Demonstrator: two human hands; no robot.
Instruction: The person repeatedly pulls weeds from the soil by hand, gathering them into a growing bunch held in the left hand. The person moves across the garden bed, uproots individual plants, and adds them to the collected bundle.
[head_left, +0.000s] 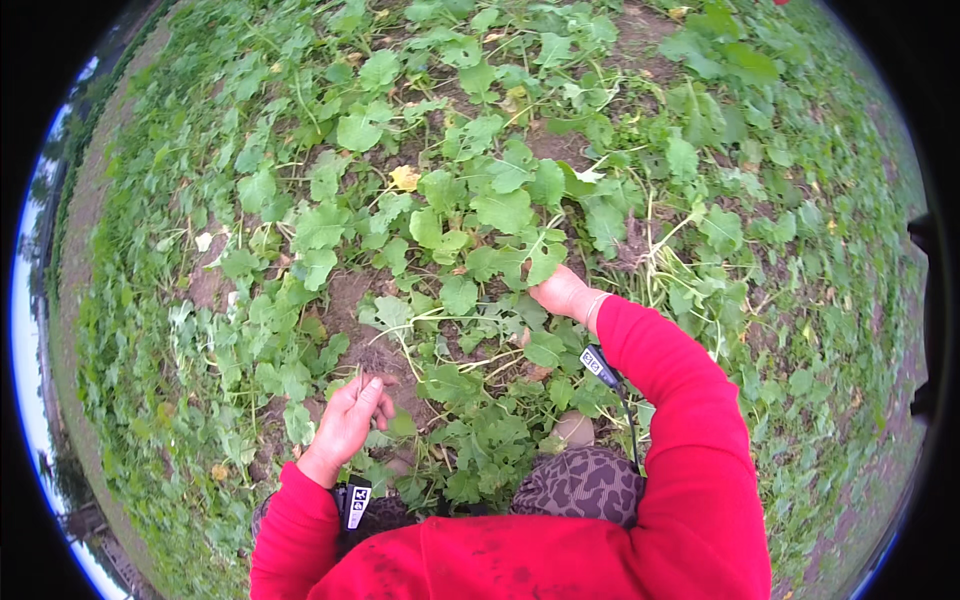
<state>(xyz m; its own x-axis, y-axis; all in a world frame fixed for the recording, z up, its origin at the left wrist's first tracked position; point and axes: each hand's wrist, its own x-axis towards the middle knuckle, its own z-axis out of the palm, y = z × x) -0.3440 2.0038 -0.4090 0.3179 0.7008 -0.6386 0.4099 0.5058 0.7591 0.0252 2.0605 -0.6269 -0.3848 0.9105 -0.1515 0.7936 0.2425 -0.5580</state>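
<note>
My left hand (351, 420) is at the lower left above a bare soil patch, thumb and fingers pinched on a thin stem (361, 377). Fine brownish roots (367, 355) show just above the fingertips; whether they belong to that stem is hard to see. Farther forward and to the right, my right hand (559, 290) reaches in among broad-leaved green plants. A lobed leaf (545, 259) with holes covers its fingertips, so what they grip is hidden. Pale stalks (431, 318) lie between the two hands.
An uprooted plant with a soil-covered root clump (631, 246) lies right of my right hand. A yellow leaf (405, 178) shows ahead. My patterned trouser knee (579, 484) is close below. A cabled device (598, 365) hangs at the right wrist. Leafy plants spread all round.
</note>
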